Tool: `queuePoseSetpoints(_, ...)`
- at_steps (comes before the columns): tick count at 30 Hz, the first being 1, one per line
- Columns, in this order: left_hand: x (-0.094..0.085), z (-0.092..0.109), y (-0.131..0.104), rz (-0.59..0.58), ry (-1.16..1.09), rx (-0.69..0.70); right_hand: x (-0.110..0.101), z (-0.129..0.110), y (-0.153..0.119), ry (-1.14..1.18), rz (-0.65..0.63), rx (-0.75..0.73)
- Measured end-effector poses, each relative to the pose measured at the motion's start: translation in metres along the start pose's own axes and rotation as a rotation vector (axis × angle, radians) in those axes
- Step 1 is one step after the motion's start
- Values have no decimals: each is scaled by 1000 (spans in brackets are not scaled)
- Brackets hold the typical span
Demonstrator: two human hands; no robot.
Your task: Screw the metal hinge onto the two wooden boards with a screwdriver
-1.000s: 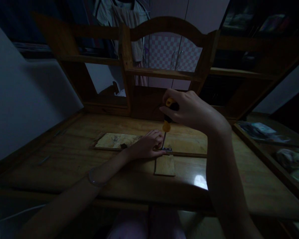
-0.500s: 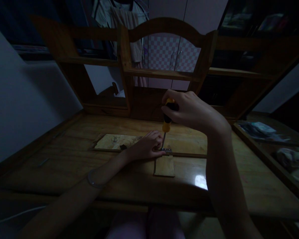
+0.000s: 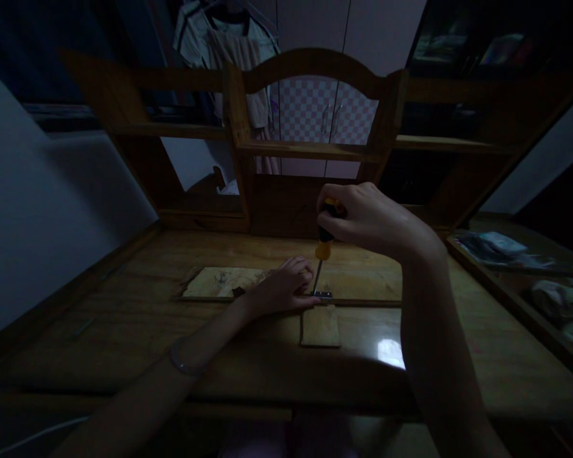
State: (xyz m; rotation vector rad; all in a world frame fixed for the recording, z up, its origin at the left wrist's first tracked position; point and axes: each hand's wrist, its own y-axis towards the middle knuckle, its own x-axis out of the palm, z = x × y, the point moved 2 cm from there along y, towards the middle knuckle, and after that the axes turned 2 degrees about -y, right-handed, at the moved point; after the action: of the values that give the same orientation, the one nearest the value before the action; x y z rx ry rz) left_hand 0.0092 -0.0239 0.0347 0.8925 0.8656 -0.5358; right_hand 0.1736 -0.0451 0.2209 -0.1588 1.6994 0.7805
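Your right hand (image 3: 363, 213) is wrapped round the screwdriver (image 3: 323, 250), its tip seemingly on the metal plate (image 3: 323, 294) at the board's (image 3: 365, 286) near edge. Left of it, your left hand (image 3: 284, 285) is part-curled; its hold can't be told.

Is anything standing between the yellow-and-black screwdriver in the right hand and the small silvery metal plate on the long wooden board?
Nothing visible: the screwdriver's shaft slopes unobstructed to the plate's left end. The left hand is close beside it, not across its path.
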Motion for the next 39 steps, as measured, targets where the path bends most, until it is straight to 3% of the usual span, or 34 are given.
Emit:
queuePoseSetpoints(8, 2, -4, 2, 9, 1, 8, 4, 0, 2, -87, 27, 23)
queuePoseSetpoints(18, 2, -7, 0, 10, 8, -14, 0, 0, 0, -29, -30, 23)
queuePoseSetpoints(39, 0, -4, 1, -10, -9, -37, 3, 1, -1, -53, -5, 16)
